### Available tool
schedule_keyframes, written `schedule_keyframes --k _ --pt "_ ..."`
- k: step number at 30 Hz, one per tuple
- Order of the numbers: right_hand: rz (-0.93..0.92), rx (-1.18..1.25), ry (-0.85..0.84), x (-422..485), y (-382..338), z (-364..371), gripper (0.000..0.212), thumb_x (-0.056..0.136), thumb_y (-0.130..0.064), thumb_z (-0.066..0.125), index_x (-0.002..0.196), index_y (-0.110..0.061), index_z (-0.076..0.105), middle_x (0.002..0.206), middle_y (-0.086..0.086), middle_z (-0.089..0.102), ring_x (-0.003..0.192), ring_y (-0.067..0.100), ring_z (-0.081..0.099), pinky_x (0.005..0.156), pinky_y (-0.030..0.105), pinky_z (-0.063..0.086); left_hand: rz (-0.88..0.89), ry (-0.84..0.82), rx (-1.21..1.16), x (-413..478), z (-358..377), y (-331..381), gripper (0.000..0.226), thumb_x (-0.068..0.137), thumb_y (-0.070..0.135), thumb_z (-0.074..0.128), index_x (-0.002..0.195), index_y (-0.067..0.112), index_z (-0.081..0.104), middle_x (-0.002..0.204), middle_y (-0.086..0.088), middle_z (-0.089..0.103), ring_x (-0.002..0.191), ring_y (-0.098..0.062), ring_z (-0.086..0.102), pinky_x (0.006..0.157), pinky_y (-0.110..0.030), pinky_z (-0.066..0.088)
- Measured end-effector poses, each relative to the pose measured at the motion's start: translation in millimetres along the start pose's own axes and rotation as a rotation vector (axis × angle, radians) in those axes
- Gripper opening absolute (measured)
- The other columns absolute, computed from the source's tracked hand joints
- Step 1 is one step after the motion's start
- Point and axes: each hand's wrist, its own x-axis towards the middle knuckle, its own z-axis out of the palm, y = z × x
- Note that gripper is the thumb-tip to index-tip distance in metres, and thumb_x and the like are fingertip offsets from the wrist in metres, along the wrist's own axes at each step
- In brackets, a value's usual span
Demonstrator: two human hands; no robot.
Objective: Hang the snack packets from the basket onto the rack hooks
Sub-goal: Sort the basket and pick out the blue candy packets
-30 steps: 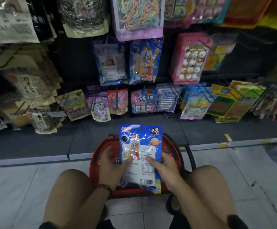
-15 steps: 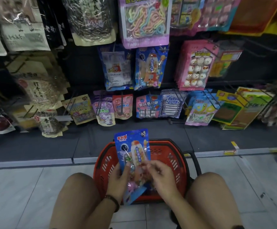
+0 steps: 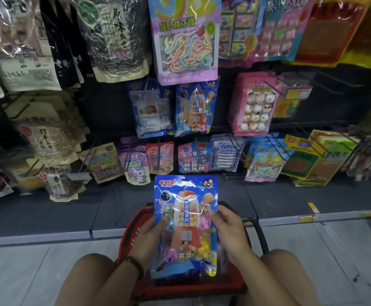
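I hold a blue snack packet (image 3: 185,226) upright, its printed front with a candy-machine picture facing me, above a red basket (image 3: 133,226) on the floor between my knees. My left hand (image 3: 147,239) grips its left edge, thumb on the front. My right hand (image 3: 228,233) grips the right edge. On the rack straight ahead hang two matching blue packets: one shows its back (image 3: 150,111), the other its front (image 3: 194,109).
The rack holds many hanging packets: a pink marshmallow packet (image 3: 184,40), a pink snowman packet (image 3: 256,104), seed bags (image 3: 114,38) at left, a low row of small packets (image 3: 193,157). Wire hooks (image 3: 235,144) stick out. A dark base shelf (image 3: 47,213) meets the tiled floor (image 3: 25,272).
The packet was turned over from its back with the barcode to its printed front, and it now stands higher. The view has tilted up toward the rack.
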Motion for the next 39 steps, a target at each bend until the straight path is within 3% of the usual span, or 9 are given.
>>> schedule_keyframes --k 3,5,8,19,23,28,30,33,39 --pt "-0.011 0.027 0.031 17.1 -15.2 -1.7 0.016 0.104 -0.017 0.067 0.096 -0.010 0.079 0.093 0.017 0.078 0.087 0.021 0.074 0.080 0.038 0.055 0.132 0.045 0.046 11.1 15.1 26.5 0.018 0.106 0.018 0.055 0.116 0.019 0.070 0.109 -0.003 0.081 0.092 -0.014 0.079 0.066 -0.022 0.062" --pt "-0.038 0.015 0.045 31.7 -30.8 -4.0 0.015 0.105 -0.019 0.066 0.101 -0.014 0.080 0.098 0.008 0.082 0.096 0.026 0.078 0.089 0.047 0.060 0.200 0.078 0.071 22.2 26.2 45.7 0.018 0.105 0.019 0.057 0.117 0.019 0.070 0.112 -0.004 0.080 0.098 -0.017 0.078 0.076 -0.029 0.064" --pt "-0.165 -0.022 0.057 60.5 -61.0 -14.0 0.021 0.104 -0.030 0.065 0.101 -0.012 0.076 0.099 0.017 0.078 0.099 0.042 0.073 0.092 0.062 0.057 0.263 0.082 0.063 44.1 40.2 77.5 0.023 0.104 0.021 0.060 0.124 0.018 0.069 0.118 -0.001 0.079 0.110 -0.022 0.075 0.097 -0.046 0.059" --pt "-0.257 -0.039 0.178 164.4 -157.6 -33.9 0.024 0.107 -0.026 0.061 0.090 -0.019 0.076 0.092 0.005 0.081 0.092 0.032 0.077 0.087 0.058 0.062 0.337 0.108 0.182 147.9 88.2 156.6 0.018 0.100 0.027 0.068 0.117 0.022 0.064 0.112 0.001 0.078 0.104 -0.021 0.076 0.095 -0.053 0.060" --pt "-0.242 -0.064 0.200 184.9 -162.5 -34.1 0.029 0.108 -0.021 0.060 0.082 -0.020 0.073 0.074 -0.016 0.076 0.069 0.000 0.069 0.070 0.034 0.054 0.379 0.154 0.177 166.5 89.2 150.9 0.016 0.100 0.017 0.067 0.115 0.017 0.062 0.110 -0.002 0.077 0.103 -0.020 0.075 0.095 -0.050 0.060" --pt "-0.254 -0.086 0.201 202.7 -159.5 -36.7 0.027 0.107 -0.027 0.061 0.087 -0.015 0.074 0.085 0.008 0.077 0.083 0.032 0.074 0.079 0.048 0.062 0.425 0.139 0.193 180.4 92.2 150.2 0.013 0.100 0.019 0.067 0.112 0.021 0.062 0.107 0.001 0.078 0.098 -0.016 0.076 0.091 -0.047 0.062" --pt "-0.275 -0.119 0.201 208.8 -160.1 -38.2 0.030 0.106 -0.028 0.062 0.082 -0.012 0.070 0.078 0.011 0.072 0.071 0.025 0.066 0.069 0.038 0.055 0.422 0.147 0.207 187.9 91.5 148.9 0.011 0.101 0.022 0.067 0.111 0.023 0.063 0.107 0.001 0.078 0.100 -0.018 0.076 0.092 -0.049 0.061" --pt "-0.283 -0.164 0.182 216.5 -161.9 -37.2 0.030 0.107 -0.025 0.061 0.079 -0.017 0.070 0.062 -0.013 0.068 0.057 -0.002 0.059 0.056 0.016 0.045 0.437 0.157 0.220 198.0 90.0 149.1 0.012 0.102 0.024 0.064 0.114 0.023 0.062 0.109 0.002 0.077 0.103 -0.019 0.074 0.094 -0.048 0.060" --pt "-0.294 -0.209 0.220 246.4 -159.3 -28.7 0.033 0.106 -0.030 0.062 0.077 -0.013 0.065 0.072 0.014 0.067 0.063 0.017 0.055 0.063 0.035 0.043 0.455 0.178 0.308 221.2 90.1 153.5 0.014 0.101 0.022 0.067 0.114 0.020 0.061 0.107 0.005 0.075 0.099 -0.013 0.072 0.082 -0.031 0.058"
